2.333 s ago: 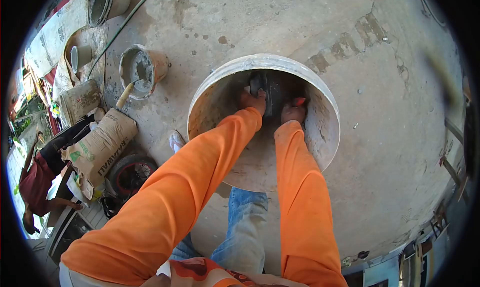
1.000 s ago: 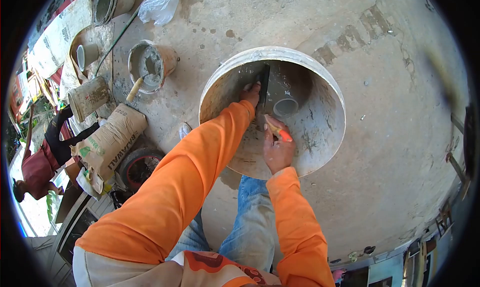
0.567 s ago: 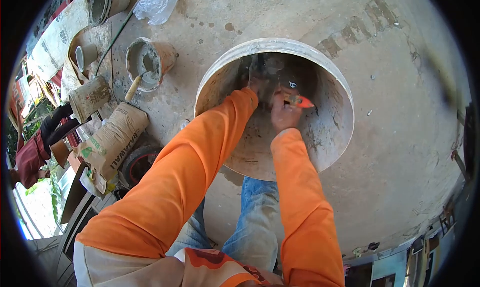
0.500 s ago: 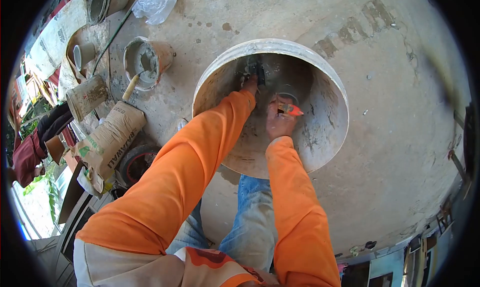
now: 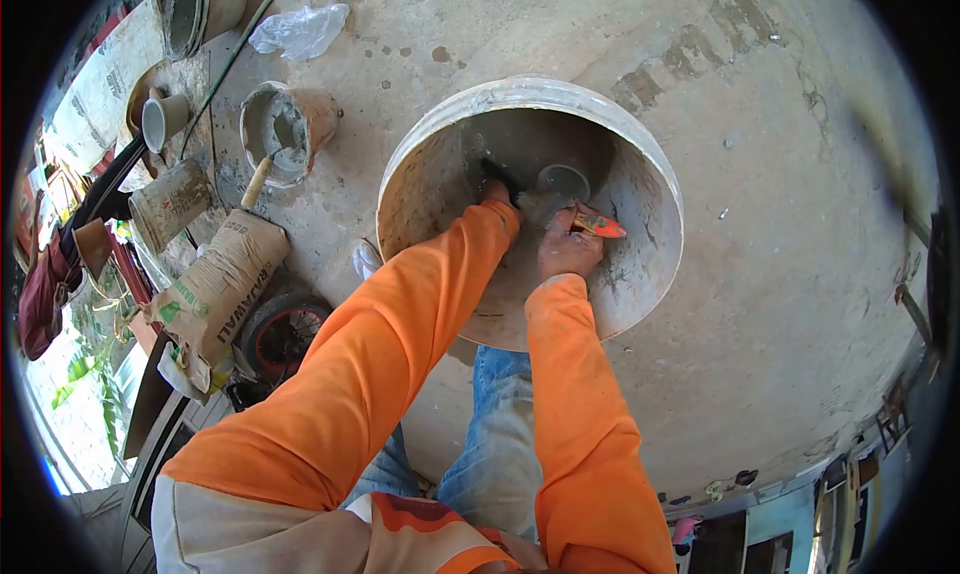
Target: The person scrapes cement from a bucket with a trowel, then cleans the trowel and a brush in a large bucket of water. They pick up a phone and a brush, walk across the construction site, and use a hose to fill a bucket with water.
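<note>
Both hands reach down inside a large round grey-white tub with a thick rim. My left hand is closed on a dark, flat-looking piece against the inner wall; its kind is not clear. My right hand grips a tool with a red-orange handle, whose handle end points right. The working end of that tool is blurred and partly hidden by the fingers. Just beyond my right hand, a round ring-shaped outline shows at the tub's bottom.
A mortar-smeared bucket with a wooden-handled tool stands left of the tub. Further left are a cement sack, a wheel, more buckets and a person in maroon. A plastic bag lies on the concrete floor.
My right hand has shifted slightly right and down, with the red-orange handle turned flatter. My left hand has moved a little lower. At the left, the other person's dark sleeve now reaches farther toward the buckets.
</note>
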A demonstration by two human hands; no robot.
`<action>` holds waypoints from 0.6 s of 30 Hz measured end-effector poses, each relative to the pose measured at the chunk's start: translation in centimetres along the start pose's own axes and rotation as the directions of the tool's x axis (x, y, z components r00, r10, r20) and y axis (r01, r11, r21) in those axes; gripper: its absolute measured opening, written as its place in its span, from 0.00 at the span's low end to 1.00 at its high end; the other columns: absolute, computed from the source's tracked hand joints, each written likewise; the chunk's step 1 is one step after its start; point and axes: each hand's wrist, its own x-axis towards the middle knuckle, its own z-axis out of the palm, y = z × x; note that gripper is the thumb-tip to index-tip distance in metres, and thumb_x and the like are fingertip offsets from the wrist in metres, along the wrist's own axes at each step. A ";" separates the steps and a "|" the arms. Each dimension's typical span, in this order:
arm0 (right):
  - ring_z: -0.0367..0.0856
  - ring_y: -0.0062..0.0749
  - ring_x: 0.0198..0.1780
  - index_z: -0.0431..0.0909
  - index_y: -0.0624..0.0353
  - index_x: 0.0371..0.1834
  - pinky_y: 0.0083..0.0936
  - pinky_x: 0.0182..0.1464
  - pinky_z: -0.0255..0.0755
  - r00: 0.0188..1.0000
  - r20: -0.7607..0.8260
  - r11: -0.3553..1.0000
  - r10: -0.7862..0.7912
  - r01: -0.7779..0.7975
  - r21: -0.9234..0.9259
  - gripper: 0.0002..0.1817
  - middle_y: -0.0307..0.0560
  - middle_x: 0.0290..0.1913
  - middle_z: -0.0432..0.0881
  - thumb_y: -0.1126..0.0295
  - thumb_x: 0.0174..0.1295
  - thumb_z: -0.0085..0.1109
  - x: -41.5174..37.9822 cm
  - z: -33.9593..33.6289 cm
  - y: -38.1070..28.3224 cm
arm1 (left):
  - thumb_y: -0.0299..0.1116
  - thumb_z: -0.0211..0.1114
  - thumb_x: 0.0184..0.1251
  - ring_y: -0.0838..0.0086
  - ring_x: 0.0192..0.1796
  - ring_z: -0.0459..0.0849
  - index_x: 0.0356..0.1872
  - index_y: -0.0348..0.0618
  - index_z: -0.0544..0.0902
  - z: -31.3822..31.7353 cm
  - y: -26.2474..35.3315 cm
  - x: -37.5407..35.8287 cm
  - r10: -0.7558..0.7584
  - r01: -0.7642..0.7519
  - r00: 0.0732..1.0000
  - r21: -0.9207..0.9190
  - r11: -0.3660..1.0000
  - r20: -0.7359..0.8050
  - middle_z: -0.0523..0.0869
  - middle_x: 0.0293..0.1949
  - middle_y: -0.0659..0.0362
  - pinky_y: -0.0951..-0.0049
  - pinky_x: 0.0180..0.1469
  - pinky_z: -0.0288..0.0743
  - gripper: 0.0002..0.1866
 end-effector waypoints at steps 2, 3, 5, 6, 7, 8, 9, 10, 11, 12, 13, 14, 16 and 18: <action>0.78 0.26 0.35 0.72 0.68 0.43 0.20 0.39 0.73 0.995 -0.063 0.995 -0.081 0.077 -0.056 0.11 0.47 0.35 0.80 0.72 0.61 0.53 0.8 -1.1 0.1 | 0.49 0.45 0.64 0.63 0.49 0.77 0.51 0.44 0.74 1.1 0.0 -1.9 -0.049 0.041 0.992 -0.075 0.996 -0.120 0.79 0.46 0.53 0.61 0.52 0.72 0.23; 0.79 0.25 0.35 0.72 0.69 0.43 0.20 0.39 0.73 0.997 -0.045 0.995 -0.069 0.072 0.065 0.11 0.47 0.35 0.80 0.73 0.61 0.53 1.1 -1.8 -0.3 | 0.49 0.44 0.64 0.63 0.50 0.77 0.51 0.43 0.74 1.5 0.1 -2.5 -0.063 0.052 0.989 -0.089 0.995 -0.130 0.79 0.47 0.52 0.61 0.52 0.72 0.24; 0.79 0.25 0.35 0.72 0.69 0.44 0.20 0.39 0.73 0.998 -0.021 0.981 -0.056 0.059 0.184 0.11 0.47 0.35 0.79 0.74 0.61 0.52 1.2 -1.9 -2.9 | 0.48 0.44 0.64 0.62 0.50 0.77 0.51 0.42 0.74 1.4 0.2 -2.2 -0.069 0.064 0.996 -0.102 0.993 -0.048 0.79 0.47 0.51 0.60 0.53 0.72 0.24; 0.78 0.26 0.36 0.72 0.67 0.44 0.21 0.40 0.72 0.994 0.019 0.968 -0.111 0.103 0.227 0.11 0.46 0.35 0.79 0.72 0.61 0.53 0.9 -1.0 -4.6 | 0.48 0.45 0.64 0.61 0.49 0.77 0.50 0.42 0.74 1.1 0.2 -1.9 -0.068 0.070 0.997 -0.102 0.992 0.023 0.79 0.47 0.51 0.59 0.53 0.72 0.23; 0.77 0.27 0.36 0.73 0.65 0.43 0.23 0.40 0.71 0.985 0.055 0.952 -0.163 0.142 0.270 0.11 0.45 0.34 0.79 0.70 0.62 0.54 0.8 -0.5 -5.5 | 0.48 0.46 0.63 0.60 0.49 0.78 0.48 0.42 0.74 0.4 0.4 -1.4 -0.068 0.085 0.984 -0.100 0.991 0.162 0.79 0.46 0.51 0.57 0.52 0.72 0.23; 0.76 0.25 0.35 0.73 0.64 0.43 0.22 0.40 0.71 0.977 0.149 0.975 -0.152 0.123 0.185 0.10 0.44 0.34 0.78 0.69 0.62 0.54 1.2 -0.1 -3.9 | 0.48 0.47 0.63 0.59 0.48 0.78 0.47 0.42 0.75 -0.1 0.7 -0.9 -0.066 0.099 0.951 -0.095 0.991 0.301 0.80 0.45 0.50 0.55 0.51 0.72 0.22; 0.76 0.25 0.35 0.73 0.64 0.43 0.22 0.40 0.71 0.977 0.148 0.974 -0.153 0.124 0.187 0.10 0.44 0.34 0.78 0.69 0.62 0.54 1.0 0.0 -2.3 | 0.48 0.48 0.62 0.57 0.47 0.78 0.45 0.42 0.75 -0.5 1.2 -0.5 -0.060 0.111 0.898 -0.093 0.989 0.435 0.80 0.45 0.50 0.54 0.51 0.72 0.21; 0.76 0.24 0.34 0.73 0.64 0.43 0.21 0.39 0.71 0.964 0.227 0.981 -0.139 0.103 0.165 0.10 0.43 0.33 0.77 0.70 0.62 0.54 1.1 0.1 -2.2 | 0.48 0.50 0.61 0.56 0.46 0.79 0.43 0.42 0.75 -0.5 1.8 -0.6 -0.051 0.123 0.826 -0.090 0.988 0.562 0.80 0.44 0.50 0.52 0.50 0.72 0.21; 0.75 0.23 0.33 0.73 0.64 0.43 0.21 0.39 0.70 0.945 0.304 0.987 -0.120 0.080 0.138 0.10 0.43 0.32 0.77 0.70 0.62 0.54 1.1 0.2 -2.0 | 0.48 0.50 0.61 0.56 0.46 0.79 0.43 0.42 0.75 -0.6 2.4 -0.6 -0.051 0.122 0.826 -0.090 0.988 0.562 0.80 0.44 0.50 0.52 0.50 0.72 0.21; 0.75 0.22 0.32 0.73 0.63 0.42 0.21 0.37 0.70 0.925 0.311 0.976 -0.217 0.207 0.066 0.10 0.42 0.31 0.77 0.70 0.60 0.56 0.9 -0.2 -1.7 | 0.46 0.50 0.61 0.56 0.44 0.79 0.42 0.42 0.75 -0.8 2.9 -0.7 -0.104 0.149 0.885 -0.065 0.987 0.453 0.80 0.43 0.49 0.51 0.49 0.72 0.19; 0.75 0.22 0.32 0.73 0.63 0.42 0.21 0.37 0.70 0.926 0.311 0.977 -0.215 0.206 0.064 0.10 0.42 0.31 0.77 0.70 0.60 0.56 0.8 -0.2 -1.5 | 0.44 0.51 0.61 0.56 0.43 0.80 0.40 0.41 0.75 -0.8 3.2 -0.7 -0.153 0.178 0.929 -0.044 0.983 0.337 0.80 0.41 0.49 0.50 0.49 0.73 0.17; 0.75 0.26 0.31 0.74 0.62 0.40 0.23 0.36 0.70 0.918 0.319 0.972 -0.237 0.223 0.079 0.08 0.44 0.30 0.76 0.73 0.58 0.55 0.6 -0.3 -1.2 | 0.44 0.51 0.61 0.56 0.43 0.80 0.40 0.41 0.75 -1.1 3.0 0.6 -0.157 0.182 0.930 -0.045 0.982 0.332 0.80 0.41 0.49 0.50 0.49 0.73 0.17; 0.76 0.31 0.29 0.74 0.61 0.39 0.25 0.34 0.71 0.911 0.326 0.968 -0.252 0.234 0.095 0.07 0.46 0.30 0.76 0.75 0.56 0.55 0.4 -0.5 -1.3 | 0.43 0.52 0.60 0.54 0.40 0.79 0.41 0.41 0.74 -1.4 2.8 1.5 -0.214 0.151 0.926 0.214 0.965 0.312 0.80 0.37 0.49 0.51 0.48 0.73 0.17; 0.76 0.31 0.30 0.74 0.61 0.38 0.27 0.34 0.70 0.940 0.311 0.929 -0.138 0.232 -0.289 0.07 0.47 0.30 0.74 0.75 0.56 0.55 1.2 -0.7 -2.3 | 0.44 0.53 0.59 0.58 0.41 0.80 0.41 0.42 0.74 -1.2 1.4 0.3 -0.111 0.061 0.965 0.209 0.976 0.237 0.80 0.38 0.52 0.55 0.48 0.74 0.17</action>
